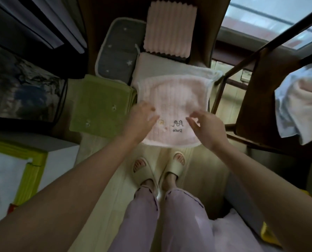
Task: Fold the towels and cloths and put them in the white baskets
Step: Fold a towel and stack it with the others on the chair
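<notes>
Both bare forearms reach forward and down, converging. The left hand lies palm down with fingers extended and relaxed. The right hand has its fingers slightly bent, thumb apart.

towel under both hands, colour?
Pale pink towel, ribbed, with small dark embroidery near the hands; head view.
</notes>
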Motion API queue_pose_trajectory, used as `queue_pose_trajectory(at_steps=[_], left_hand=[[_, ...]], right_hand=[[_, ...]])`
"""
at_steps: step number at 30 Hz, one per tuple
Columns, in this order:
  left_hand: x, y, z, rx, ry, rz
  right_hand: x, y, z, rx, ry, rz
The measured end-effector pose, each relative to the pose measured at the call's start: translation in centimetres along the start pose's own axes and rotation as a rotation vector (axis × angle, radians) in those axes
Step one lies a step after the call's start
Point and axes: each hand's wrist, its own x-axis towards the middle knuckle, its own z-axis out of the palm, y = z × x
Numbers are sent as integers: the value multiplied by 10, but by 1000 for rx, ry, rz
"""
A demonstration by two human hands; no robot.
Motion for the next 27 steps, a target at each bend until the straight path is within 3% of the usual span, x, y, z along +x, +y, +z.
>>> queue_pose_trajectory(at_steps=[3, 5, 8, 12, 16, 21, 24, 27], left_hand=[[29, 20, -18, -115, 312, -143], [43, 24, -21, -144, 374, -260], [56, 17, -20, -105, 325, -349], [68, 9, -20, -255, 228, -338], [75, 0, -17, -395, 309, -275], [81, -15, -10, -121, 428, -256], [76, -15, -12, 66, 560, -67], [69, -1, 10, 118, 376, 295]], right_hand=[[25, -20, -15, 134, 266, 17], [40, -29, -18, 98, 293, -28], [56, -35, -6, -37, 157, -156], [73, -35, 17, -136, -23, -196], [85, -25, 35, -167, -62, -185], [92, -9, 45, -245, -75, -230], [91, -9, 43, -228, 11, -267], [88, -10, 46, -227, 96, -337]])
